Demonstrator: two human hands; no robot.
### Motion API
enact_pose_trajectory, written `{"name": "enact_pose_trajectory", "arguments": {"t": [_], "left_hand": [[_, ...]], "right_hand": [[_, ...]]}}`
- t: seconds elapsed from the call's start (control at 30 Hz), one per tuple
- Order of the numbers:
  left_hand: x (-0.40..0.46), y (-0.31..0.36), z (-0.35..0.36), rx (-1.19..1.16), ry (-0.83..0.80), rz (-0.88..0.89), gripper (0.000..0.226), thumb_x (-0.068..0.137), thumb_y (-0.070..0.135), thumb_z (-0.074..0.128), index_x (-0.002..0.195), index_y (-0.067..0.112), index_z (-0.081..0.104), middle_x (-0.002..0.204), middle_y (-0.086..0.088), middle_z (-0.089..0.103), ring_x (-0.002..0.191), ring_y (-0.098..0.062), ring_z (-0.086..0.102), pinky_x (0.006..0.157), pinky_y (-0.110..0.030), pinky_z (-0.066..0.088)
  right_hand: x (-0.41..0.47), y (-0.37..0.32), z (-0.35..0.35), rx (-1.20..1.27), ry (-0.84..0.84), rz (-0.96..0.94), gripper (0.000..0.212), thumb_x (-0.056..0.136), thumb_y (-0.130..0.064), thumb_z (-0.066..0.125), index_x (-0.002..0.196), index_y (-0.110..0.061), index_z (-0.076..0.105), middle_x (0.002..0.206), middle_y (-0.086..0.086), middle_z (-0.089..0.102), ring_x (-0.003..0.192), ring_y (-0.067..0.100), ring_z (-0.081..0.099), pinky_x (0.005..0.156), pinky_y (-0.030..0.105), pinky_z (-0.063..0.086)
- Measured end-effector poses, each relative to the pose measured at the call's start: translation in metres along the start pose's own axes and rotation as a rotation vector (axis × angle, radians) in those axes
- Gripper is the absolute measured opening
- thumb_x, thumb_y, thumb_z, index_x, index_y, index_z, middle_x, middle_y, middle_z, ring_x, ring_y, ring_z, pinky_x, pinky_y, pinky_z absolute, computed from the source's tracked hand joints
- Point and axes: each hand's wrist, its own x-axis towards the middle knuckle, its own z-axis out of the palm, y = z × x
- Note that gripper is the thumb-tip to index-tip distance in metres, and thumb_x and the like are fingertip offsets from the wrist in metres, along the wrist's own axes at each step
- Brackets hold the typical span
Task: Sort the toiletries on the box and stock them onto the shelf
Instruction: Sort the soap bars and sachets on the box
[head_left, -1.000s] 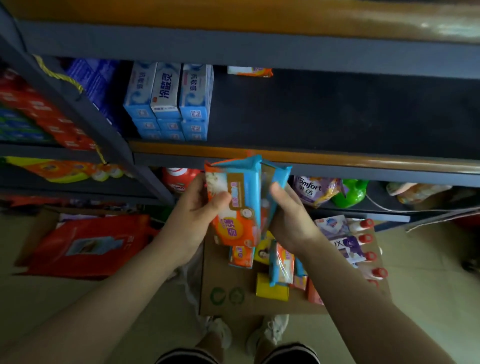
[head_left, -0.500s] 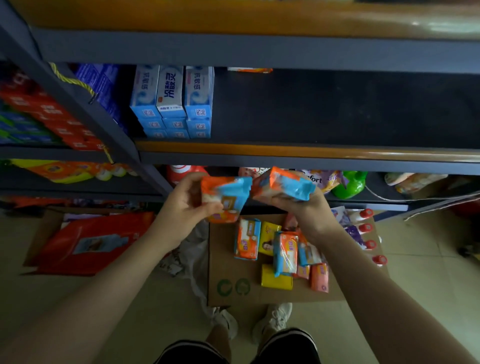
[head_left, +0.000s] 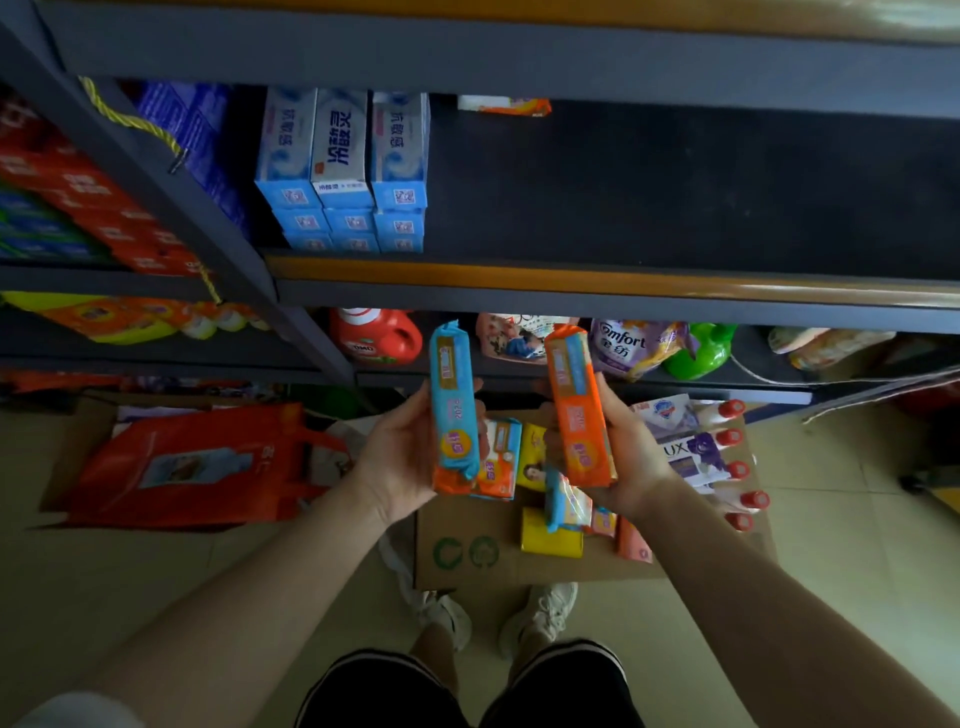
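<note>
My left hand (head_left: 400, 452) grips a blue and orange soap packet (head_left: 453, 410), held on edge with its long side pointing away from me. My right hand (head_left: 631, 452) grips a second, mostly orange soap packet (head_left: 577, 410) the same way, a hand's width to the right. Both packets hover above the cardboard box (head_left: 467, 556) on the floor. More soap packets (head_left: 501, 460), yellow bars (head_left: 551, 538) and white bottles with red caps (head_left: 727, 467) lie on the box. The middle shelf (head_left: 649, 218) above holds stacked blue toothpaste boxes (head_left: 345, 171) at its left.
An orange packet (head_left: 504, 105) lies at the back of the middle shelf. The lower shelf holds a red detergent jug (head_left: 376, 335), a purple Comfort pouch (head_left: 631, 345) and a green bottle (head_left: 698, 351). A red bag (head_left: 192, 467) lies on the floor, left. My feet (head_left: 498, 613) stand below the box.
The two packets were pressed together in front of me; my hands have drawn them apart and turned each on edge, one in each hand.
</note>
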Motion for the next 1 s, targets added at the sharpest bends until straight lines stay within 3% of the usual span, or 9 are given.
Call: {"name": "enact_pose_trajectory", "arguments": {"t": [0.07,0.17,0.3,0.4,0.5,0.6,0.67,0.8,1.0], "left_hand": [[0.000,0.001,0.002,0.031,0.039,0.000,0.073,0.057,0.028,0.086,0.120,0.005,0.059,0.090,-0.010,0.068,0.076,-0.021,0.068,0.066,-0.034,0.057],[0.001,0.006,0.011,0.160,0.210,0.034,0.025,0.087,0.029,0.055,0.099,0.011,0.067,0.085,-0.007,0.073,0.074,-0.018,0.071,0.060,-0.032,0.058],[0.006,0.012,0.013,0.447,0.510,0.080,0.033,0.086,0.026,0.062,0.116,0.013,0.059,0.104,-0.010,0.070,0.090,-0.022,0.068,0.074,-0.038,0.055],[0.005,0.012,0.012,0.626,0.675,0.097,0.042,0.081,0.024,0.070,0.117,0.010,0.054,0.105,-0.011,0.068,0.081,-0.020,0.066,0.064,-0.032,0.054],[0.003,0.006,0.015,1.006,0.711,0.319,0.043,0.078,0.021,0.073,0.114,0.010,0.052,0.105,-0.009,0.066,0.081,-0.020,0.064,0.060,-0.028,0.053],[-0.003,0.000,0.012,1.848,0.688,0.618,0.048,0.077,0.030,0.073,0.116,0.013,0.050,0.106,-0.009,0.060,0.093,-0.027,0.060,0.067,-0.034,0.048],[-0.005,-0.002,0.008,2.124,0.616,0.728,0.050,0.076,0.031,0.073,0.117,0.012,0.051,0.102,-0.013,0.058,0.088,-0.033,0.061,0.057,-0.034,0.046],[-0.003,-0.004,0.000,2.149,0.606,0.777,0.049,0.072,0.031,0.076,0.112,0.010,0.055,0.097,-0.014,0.058,0.083,-0.035,0.061,0.052,-0.028,0.037],[0.005,0.000,0.001,1.813,0.617,0.529,0.044,0.071,0.031,0.077,0.095,0.015,0.045,0.097,-0.003,0.058,0.088,-0.021,0.058,0.066,-0.029,0.039]], "right_hand": [[0.001,0.001,0.001,0.019,0.011,0.011,0.043,0.091,-0.044,0.043,0.109,-0.009,0.060,0.072,0.005,0.070,0.058,0.015,0.067,0.050,0.027,0.055],[-0.002,-0.003,0.005,-0.001,0.038,-0.002,0.035,0.079,-0.033,0.056,0.104,-0.009,0.062,0.084,0.010,0.073,0.070,0.021,0.071,0.059,0.035,0.059],[0.003,-0.008,0.001,-0.128,0.256,0.080,0.032,0.084,-0.027,0.064,0.111,-0.010,0.059,0.090,0.013,0.073,0.071,0.024,0.072,0.057,0.037,0.059],[0.006,-0.010,-0.002,-0.165,0.319,0.127,0.020,0.088,-0.024,0.061,0.100,-0.009,0.060,0.076,0.011,0.073,0.063,0.023,0.071,0.054,0.038,0.058],[0.009,-0.004,-0.001,-0.225,0.343,0.094,0.017,0.086,-0.019,0.064,0.097,-0.006,0.062,0.074,0.010,0.072,0.063,0.021,0.069,0.055,0.036,0.058],[0.010,0.009,0.001,-0.859,0.554,-0.205,0.037,0.082,-0.026,0.069,0.105,-0.002,0.052,0.086,0.007,0.063,0.062,0.014,0.060,0.046,0.023,0.047],[0.003,0.016,0.005,-1.439,0.596,-0.445,0.039,0.086,-0.035,0.063,0.105,-0.010,0.040,0.091,0.005,0.057,0.072,0.020,0.058,0.053,0.025,0.037],[0.001,0.024,0.005,-1.744,0.583,-0.599,0.039,0.088,-0.040,0.058,0.108,-0.013,0.037,0.099,0.009,0.065,0.083,0.032,0.064,0.057,0.030,0.039],[0.013,0.024,0.001,-1.291,0.551,-0.496,0.041,0.077,-0.035,0.073,0.092,-0.016,0.040,0.091,0.001,0.058,0.076,0.019,0.056,0.053,0.026,0.043]]}}
